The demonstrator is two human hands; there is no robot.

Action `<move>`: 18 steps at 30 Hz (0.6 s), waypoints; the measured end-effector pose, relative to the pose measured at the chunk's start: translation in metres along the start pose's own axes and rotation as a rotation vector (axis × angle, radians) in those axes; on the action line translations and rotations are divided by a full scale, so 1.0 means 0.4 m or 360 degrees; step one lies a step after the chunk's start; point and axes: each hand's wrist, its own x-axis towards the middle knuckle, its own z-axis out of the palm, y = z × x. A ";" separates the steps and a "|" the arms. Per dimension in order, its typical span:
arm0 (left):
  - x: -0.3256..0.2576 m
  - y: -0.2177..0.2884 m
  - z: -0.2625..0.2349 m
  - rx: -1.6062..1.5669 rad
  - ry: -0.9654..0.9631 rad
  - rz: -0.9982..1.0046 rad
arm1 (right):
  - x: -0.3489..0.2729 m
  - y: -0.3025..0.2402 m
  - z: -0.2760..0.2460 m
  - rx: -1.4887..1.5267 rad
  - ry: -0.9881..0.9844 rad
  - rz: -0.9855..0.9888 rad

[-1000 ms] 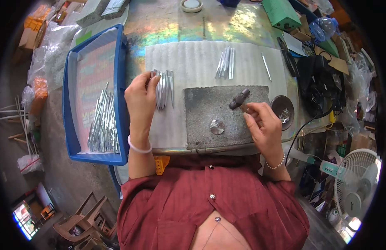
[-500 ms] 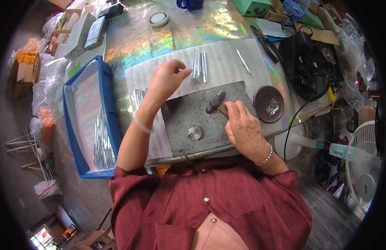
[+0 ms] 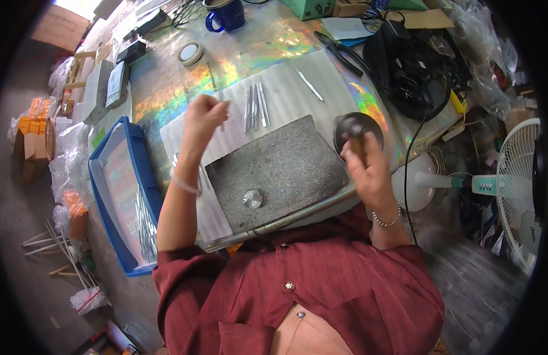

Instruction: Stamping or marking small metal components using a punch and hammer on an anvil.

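Left hand (image 3: 206, 115) is pinching, apparently, a slim silvery metal strip (image 3: 222, 125) beyond the grey rectangular slab (image 3: 280, 160), left; probably light, slippery: grip mid-length. Right hand (image 3: 368, 165) is wrapping fingers round a dark-headed, wooden-handled hammer (image 3: 357, 147).

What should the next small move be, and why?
Probably lower the left hand to the shiny round piece on the grey slab, since the right hand holds the hammer and that piece lies untouched. Whether the left hand pinches anything is unclear.
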 end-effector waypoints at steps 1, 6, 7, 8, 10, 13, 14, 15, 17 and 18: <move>-0.039 0.057 -0.018 -0.0102 0.0032 0.0109 | 0.005 0.014 -0.024 -0.0007 0.0029 0.0016; -0.251 0.154 -0.099 -0.0369 0.0370 0.0217 | 0.034 0.097 -0.125 0.0126 0.0376 0.0314; -0.290 0.155 -0.105 -0.0356 0.0371 0.0213 | 0.036 0.110 -0.128 0.0113 0.0383 0.0324; -0.328 0.145 -0.107 -0.0383 0.0338 0.0183 | 0.035 0.124 -0.133 0.0021 0.0367 0.0378; -0.395 0.135 -0.105 -0.0495 0.0284 0.0074 | 0.037 0.133 -0.137 -0.0231 0.0369 0.0329; -0.473 0.131 -0.098 -0.0494 0.0288 -0.0080 | 0.040 0.136 -0.123 -0.0316 0.0330 0.0285; -0.493 0.121 -0.102 -0.0519 0.0270 -0.0134 | 0.043 0.139 -0.118 -0.0386 0.0301 0.0254; -0.510 0.113 -0.102 -0.0574 0.0270 -0.0166 | 0.048 0.138 -0.118 -0.0402 0.0311 0.0264; -0.538 0.096 -0.106 -0.0577 0.0191 -0.0186 | 0.055 0.133 -0.107 -0.0733 0.0133 0.0232; -0.546 0.093 -0.105 -0.0585 0.0186 -0.0189 | 0.058 0.120 -0.103 -0.0820 0.0100 0.0179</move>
